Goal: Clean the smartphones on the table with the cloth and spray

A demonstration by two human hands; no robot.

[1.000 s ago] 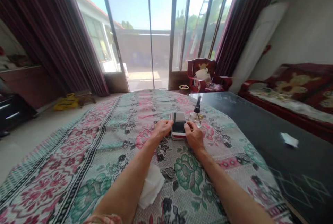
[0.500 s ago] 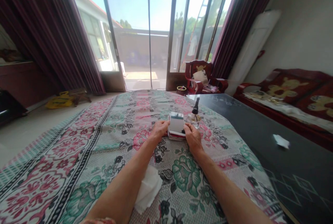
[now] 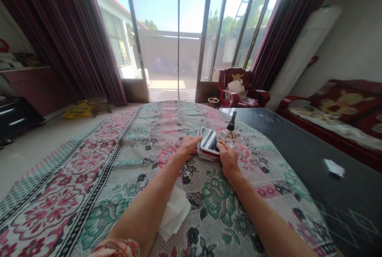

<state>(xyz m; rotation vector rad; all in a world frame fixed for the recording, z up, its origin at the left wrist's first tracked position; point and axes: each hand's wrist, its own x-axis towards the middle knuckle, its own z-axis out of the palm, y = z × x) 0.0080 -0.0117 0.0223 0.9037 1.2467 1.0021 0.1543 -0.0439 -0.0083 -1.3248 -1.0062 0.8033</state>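
Observation:
A small stack of phones (image 3: 209, 145) lies on the floral cloth (image 3: 125, 157) that covers the table. The top phone is tilted, with its dark screen catching the window light. My left hand (image 3: 187, 148) grips the stack's left edge with curled fingers. My right hand (image 3: 227, 156) holds its near right corner, fingers closed on it. A small clear bottle with a black spray top (image 3: 230, 133) stands just right of the stack, close to my right hand.
A white tissue (image 3: 175, 213) lies under my left forearm. The dark glass tabletop (image 3: 322, 169) is bare to the right, with a white scrap (image 3: 334, 167) on it. A red chair (image 3: 235, 86), a sofa (image 3: 337, 106) and glass doors lie beyond.
The top phone has tipped up at an angle on the stack. Both hands stay on the stack's edges, and the camera has shifted slightly.

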